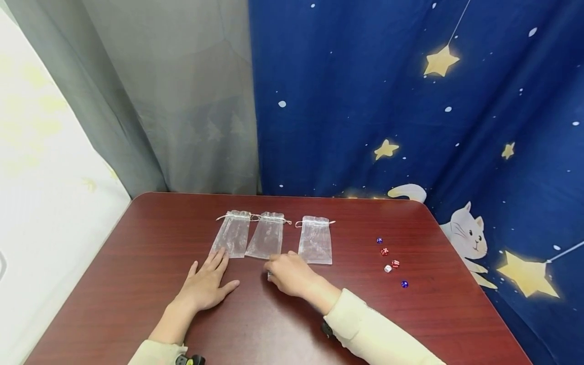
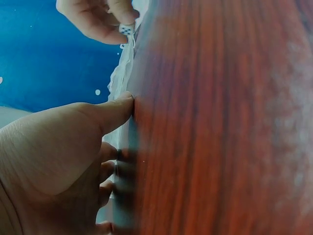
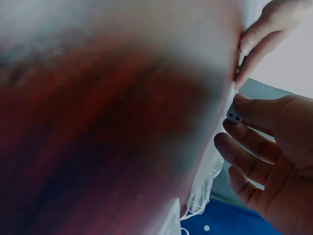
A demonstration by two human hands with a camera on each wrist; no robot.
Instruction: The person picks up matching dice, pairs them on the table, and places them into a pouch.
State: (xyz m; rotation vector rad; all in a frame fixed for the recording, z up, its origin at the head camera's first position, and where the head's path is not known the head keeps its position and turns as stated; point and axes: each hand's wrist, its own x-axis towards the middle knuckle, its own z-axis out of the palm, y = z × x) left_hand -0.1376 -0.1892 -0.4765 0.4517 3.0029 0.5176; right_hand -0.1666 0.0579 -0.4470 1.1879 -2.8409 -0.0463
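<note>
Between the thumb and index finger of my right hand point(image 1: 292, 274) is a small white die point(image 3: 234, 116), its dark pips visible in both wrist views. That hand is just in front of the middle mesh drawstring bag point(image 1: 266, 237). My left hand point(image 1: 203, 287) rests on the table with its fingers spread, fingertips at the lower edge of the left mesh bag point(image 1: 233, 234). To the right of these lies a third mesh bag point(image 1: 315, 241). All three bags look flat and pale, with white cords at their tops.
Several dice lie scattered on the right of the brown table point(image 1: 150, 228): a blue die point(image 1: 379, 240), a red die point(image 1: 385, 251), another red die point(image 1: 395, 263), a white die point(image 1: 388, 268) and a blue die point(image 1: 404, 284). Behind the table hangs a starry blue curtain point(image 1: 337, 101).
</note>
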